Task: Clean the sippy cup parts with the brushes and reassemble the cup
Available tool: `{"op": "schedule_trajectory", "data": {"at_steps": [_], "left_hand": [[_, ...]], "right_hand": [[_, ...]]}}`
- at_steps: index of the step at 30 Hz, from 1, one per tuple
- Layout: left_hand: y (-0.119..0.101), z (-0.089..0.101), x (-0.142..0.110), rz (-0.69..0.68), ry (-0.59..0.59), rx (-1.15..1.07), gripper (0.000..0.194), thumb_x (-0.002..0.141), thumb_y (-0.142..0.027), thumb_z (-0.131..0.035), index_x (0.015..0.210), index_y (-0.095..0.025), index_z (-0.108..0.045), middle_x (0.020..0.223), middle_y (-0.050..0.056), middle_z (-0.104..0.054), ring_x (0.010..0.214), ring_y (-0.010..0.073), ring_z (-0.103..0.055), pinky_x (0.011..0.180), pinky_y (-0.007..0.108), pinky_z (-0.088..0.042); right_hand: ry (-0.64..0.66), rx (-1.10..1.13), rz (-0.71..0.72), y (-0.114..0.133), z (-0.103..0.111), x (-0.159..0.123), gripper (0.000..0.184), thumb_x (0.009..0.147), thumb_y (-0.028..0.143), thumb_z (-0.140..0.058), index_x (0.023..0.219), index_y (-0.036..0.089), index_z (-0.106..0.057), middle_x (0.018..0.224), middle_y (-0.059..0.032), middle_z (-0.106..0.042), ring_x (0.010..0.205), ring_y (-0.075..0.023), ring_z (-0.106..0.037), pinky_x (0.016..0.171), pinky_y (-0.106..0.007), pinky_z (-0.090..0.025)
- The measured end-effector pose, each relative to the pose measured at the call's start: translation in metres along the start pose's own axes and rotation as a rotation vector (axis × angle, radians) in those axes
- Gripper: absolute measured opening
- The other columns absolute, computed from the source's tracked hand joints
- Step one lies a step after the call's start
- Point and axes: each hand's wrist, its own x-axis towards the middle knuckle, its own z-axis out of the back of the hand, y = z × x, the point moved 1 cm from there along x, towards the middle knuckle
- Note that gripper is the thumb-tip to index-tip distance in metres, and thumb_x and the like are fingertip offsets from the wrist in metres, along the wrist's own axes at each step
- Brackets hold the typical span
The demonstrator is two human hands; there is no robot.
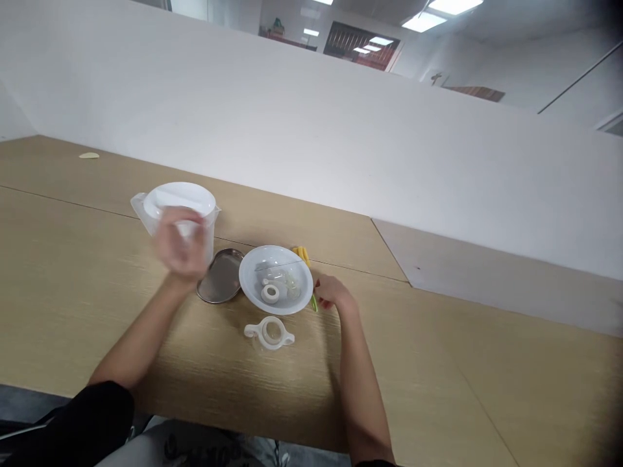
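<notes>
One white bowl (250, 275), just left of your right hand (331, 290), the nearer one: fingers curled near the rim at a green item (315, 303), hold unclear. Your left hand (182, 245) blurs before the lidded pitcher (182, 192); can't tell its grip.

The one view looks from the person's head, facing forward and down across the table (428, 376). It stands far enough back to take in both forearms (363, 376) and the whole bowl (249, 279), and leans so that the top of the white wall (311, 136) slopes down to the right, ceiling lights (455, 6) showing above it
</notes>
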Motion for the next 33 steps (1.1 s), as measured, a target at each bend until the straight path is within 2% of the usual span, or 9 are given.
{"op": "schedule_trajectory", "data": {"at_steps": [1, 2, 3, 4, 6, 9, 17, 27, 33], "left_hand": [[-0.009, -0.016, -0.011, -0.148, 0.190, -0.035, 0.016, 0.090, -0.032, -0.045, 0.097, -0.025, -0.057, 0.091, 0.004, -0.063, 0.093, 0.0211, -0.057, 0.087, 0.040, -0.044], [-0.016, -0.032, -0.022, -0.275, 0.455, -0.050, 0.017, 0.090, -0.029, -0.047, 0.101, -0.024, -0.059, 0.093, 0.003, -0.065, 0.091, 0.0197, -0.059, 0.086, 0.038, -0.044], [-0.020, -0.046, -0.032, -0.335, 0.697, -0.027, 0.019, 0.092, -0.028, -0.046, 0.104, -0.023, -0.060, 0.098, 0.004, -0.066, 0.094, 0.0197, -0.059, 0.088, 0.037, -0.044], [-0.022, -0.058, -0.041, -0.348, 0.831, 0.000, 0.021, 0.093, -0.027, -0.044, 0.102, -0.021, -0.062, 0.099, 0.005, -0.067, 0.095, 0.0196, -0.059, 0.087, 0.036, -0.044], [-0.020, -0.078, -0.055, -0.341, 1.021, 0.052, 0.025, 0.094, -0.028, -0.044, 0.098, -0.019, -0.066, 0.100, 0.006, -0.067, 0.097, 0.0199, -0.058, 0.088, 0.034, -0.043], [-0.012, -0.100, -0.072, -0.354, 1.170, 0.115, 0.023, 0.092, -0.029, -0.051, 0.091, -0.019, -0.071, 0.097, 0.006, -0.067, 0.097, 0.0211, -0.057, 0.089, 0.035, -0.040], [-0.003, -0.128, -0.100, -0.421, 1.286, 0.287, 0.015, 0.083, -0.027, -0.063, 0.086, -0.020, -0.076, 0.095, 0.010, -0.064, 0.097, 0.0266, -0.054, 0.083, 0.039, -0.034], [0.002, -0.119, -0.086, -0.385, 1.259, 0.272, 0.021, 0.088, -0.020, -0.052, 0.079, -0.020, -0.070, 0.083, 0.005, -0.070, 0.096, 0.0226, -0.055, 0.085, 0.037, -0.028], [-0.010, -0.107, -0.065, -0.251, 1.201, 0.234, 0.025, 0.093, -0.018, -0.044, 0.099, -0.017, -0.067, 0.095, 0.006, -0.072, 0.090, 0.0199, -0.063, 0.093, 0.039, -0.032]], "right_hand": [[0.013, 0.011, 0.007, 0.000, -0.004, 0.004, 0.017, 0.082, 0.014, -0.053, 0.077, 0.011, -0.069, 0.071, -0.0131, -0.071, 0.059, -0.0201, -0.069, 0.052, -0.024, -0.051], [0.026, 0.024, 0.011, 0.000, -0.007, 0.007, 0.018, 0.082, 0.012, -0.052, 0.076, 0.012, -0.069, 0.070, -0.0124, -0.072, 0.060, -0.0197, -0.069, 0.052, -0.024, -0.051], [0.036, 0.035, 0.012, -0.001, -0.008, 0.009, 0.018, 0.081, 0.011, -0.051, 0.076, 0.012, -0.069, 0.068, -0.0119, -0.071, 0.059, -0.0197, -0.069, 0.051, -0.024, -0.052], [0.042, 0.043, 0.010, -0.003, -0.009, 0.010, 0.017, 0.080, 0.010, -0.052, 0.076, 0.012, -0.069, 0.067, -0.0117, -0.071, 0.059, -0.0197, -0.069, 0.051, -0.024, -0.052], [0.047, 0.052, 0.001, -0.009, -0.006, 0.008, 0.015, 0.079, 0.009, -0.053, 0.078, 0.011, -0.068, 0.064, -0.0115, -0.070, 0.055, -0.0192, -0.068, 0.052, -0.025, -0.053], [0.015, 0.045, -0.022, -0.021, 0.005, 0.000, 0.016, 0.079, 0.008, -0.053, 0.085, 0.010, -0.067, 0.061, -0.0101, -0.069, 0.051, -0.0171, -0.066, 0.052, -0.024, -0.051], [-0.221, -0.004, -0.045, -0.029, 0.035, -0.049, 0.018, 0.085, 0.017, -0.049, 0.093, 0.011, -0.063, 0.063, -0.0077, -0.069, 0.053, -0.0151, -0.064, 0.052, -0.023, -0.043], [-0.295, -0.056, 0.123, 0.000, 0.041, -0.095, 0.020, 0.087, 0.020, -0.046, 0.095, 0.014, -0.064, 0.065, -0.0054, -0.067, 0.059, -0.0147, -0.060, 0.055, -0.023, -0.031], [-0.367, -0.009, 0.320, 0.005, 0.036, -0.091, 0.019, 0.084, 0.019, -0.046, 0.089, 0.016, -0.065, 0.075, -0.0067, -0.069, 0.068, -0.0163, -0.062, 0.059, -0.024, -0.033]]}}
